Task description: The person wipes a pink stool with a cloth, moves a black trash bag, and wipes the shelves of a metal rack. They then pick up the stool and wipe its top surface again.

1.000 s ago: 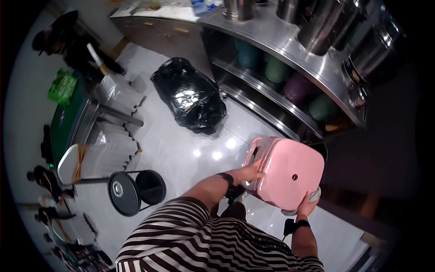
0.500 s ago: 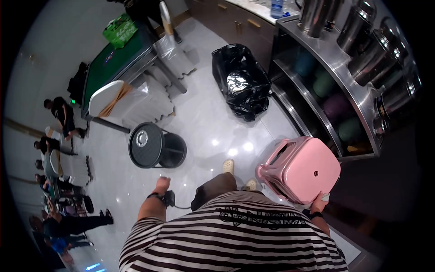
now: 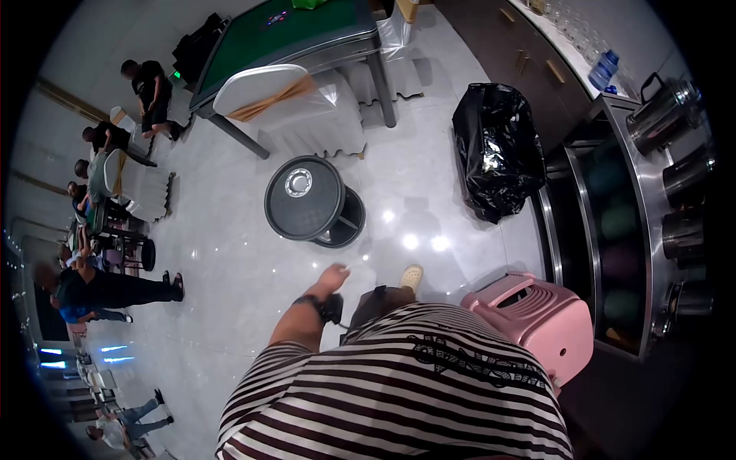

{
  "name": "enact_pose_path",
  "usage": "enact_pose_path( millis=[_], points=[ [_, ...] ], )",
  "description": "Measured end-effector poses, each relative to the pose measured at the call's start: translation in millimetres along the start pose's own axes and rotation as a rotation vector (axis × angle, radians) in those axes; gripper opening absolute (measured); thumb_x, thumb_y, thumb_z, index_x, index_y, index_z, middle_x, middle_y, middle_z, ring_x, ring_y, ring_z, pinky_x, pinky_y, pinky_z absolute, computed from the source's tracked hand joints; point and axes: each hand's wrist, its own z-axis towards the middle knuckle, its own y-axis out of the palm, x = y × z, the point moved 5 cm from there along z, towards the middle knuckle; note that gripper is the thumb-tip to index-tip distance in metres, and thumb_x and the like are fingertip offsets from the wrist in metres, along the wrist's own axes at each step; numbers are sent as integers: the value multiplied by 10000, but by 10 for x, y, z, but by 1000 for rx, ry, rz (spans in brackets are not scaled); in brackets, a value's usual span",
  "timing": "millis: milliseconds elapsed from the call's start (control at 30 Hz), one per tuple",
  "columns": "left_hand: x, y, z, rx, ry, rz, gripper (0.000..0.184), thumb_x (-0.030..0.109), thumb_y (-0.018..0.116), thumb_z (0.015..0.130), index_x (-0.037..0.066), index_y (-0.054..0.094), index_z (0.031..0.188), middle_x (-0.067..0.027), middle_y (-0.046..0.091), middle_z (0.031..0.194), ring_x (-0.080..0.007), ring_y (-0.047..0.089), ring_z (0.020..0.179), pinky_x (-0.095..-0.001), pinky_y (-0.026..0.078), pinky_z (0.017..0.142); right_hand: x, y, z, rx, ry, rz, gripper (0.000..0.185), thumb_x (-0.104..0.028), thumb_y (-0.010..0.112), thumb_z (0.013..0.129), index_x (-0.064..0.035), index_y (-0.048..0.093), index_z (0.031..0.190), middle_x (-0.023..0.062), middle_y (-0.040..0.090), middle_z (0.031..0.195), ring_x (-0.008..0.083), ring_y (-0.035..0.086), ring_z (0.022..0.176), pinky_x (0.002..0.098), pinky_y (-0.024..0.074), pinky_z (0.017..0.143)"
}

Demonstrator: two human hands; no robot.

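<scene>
A pink plastic stool (image 3: 556, 326) is at my right side, its slotted side facing up toward me. My right hand (image 3: 557, 385) is at the seat's near edge, mostly hidden by my striped shirt; only a sliver shows. My left hand (image 3: 334, 276) hangs in front of me over the floor, fingers curled and slightly blurred, with nothing visible in it. A dark strap and a small device sit on that wrist. Beyond my left hand stands a round black side table (image 3: 307, 198) with a metal ring on its top.
A black-bagged bin (image 3: 502, 153) stands ahead right, beside a steel shelf (image 3: 640, 230) carrying metal flasks (image 3: 665, 115). A green-topped table (image 3: 284, 38) and a white-covered chair (image 3: 268, 100) stand ahead. Several people, including one in dark clothes (image 3: 115, 284), are at left.
The view has turned left, so the side table, bin and shelf sit farther right. My left hand has swung forward. The stool shows more of its side, and my right hand is now mostly hidden.
</scene>
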Motion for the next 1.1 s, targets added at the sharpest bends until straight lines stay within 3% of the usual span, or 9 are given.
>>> enact_pose_path(
  millis=[100,200,367,433,500,567,767,900,1100],
  points=[
    [325,-198,593,76,125,-84,464,352,623,796,20,599,1120,-204,637,1039,-337,606,989,-376,470,876,-683,-19,-281,101,24,151,622,-354,655,797,155,501,1118,232,615,1001,286,597,914,374,464,807],
    [684,-294,869,4,160,-137,435,315,624,804,7,600,1111,-200,645,1014,-332,611,974,-364,470,867,-1467,41,-627,86,-138,623,374,-248,625,857,51,554,1071,89,610,881,155,567,752,319,466,644],
    [795,27,1288,-152,167,-58,453,341,621,822,7,596,1128,-203,628,1071,-332,590,1032,-370,456,892,-2197,-602,-1116,405,-197,1198,380,-140,547,893,-1,505,1244,121,575,1159,221,577,1025,348,484,846],
    [745,149,1316,-135,326,20,383,337,570,885,3,589,1071,-67,613,770,-138,604,685,-301,486,650,-2359,-1106,-1320,651,-279,1296,382,-144,548,901,-9,498,1254,108,565,1190,214,562,1056,349,474,877],
    [541,281,1424,-241,277,69,392,364,563,884,26,594,1080,-59,606,753,-141,606,684,-299,481,604,-2619,-1537,-1624,814,-413,1336,383,-143,566,897,5,502,1244,120,562,1204,211,559,1060,337,462,890],
    [542,185,1369,-349,92,69,490,397,577,838,26,596,1157,-203,605,1136,-336,547,1120,-376,417,962,-2603,-1815,-1705,985,-397,1179,389,-160,571,901,37,497,1229,127,568,1188,203,564,1042,319,450,894],
    [841,-77,1564,-372,47,196,396,365,541,840,15,661,980,-157,671,789,-283,649,808,-375,490,777,-2460,-1636,-1139,1061,-285,75,514,-164,617,809,-29,478,1286,195,522,1274,311,516,1165,363,374,993],
    [1357,105,1987,-450,32,171,457,393,551,848,11,637,1083,-156,679,937,-259,655,884,-350,495,808,-2132,-752,-268,237,58,113,657,-202,643,794,-156,360,1385,215,524,1239,370,492,1166,414,401,975],
    [3300,345,2306,-294,235,94,465,333,591,854,7,562,1184,-181,629,1098,-255,602,1015,-336,461,881,-2015,-351,-219,516,334,248,674,-316,654,800,-228,330,1384,257,417,1287,429,465,1152,458,391,971]
  ],
)
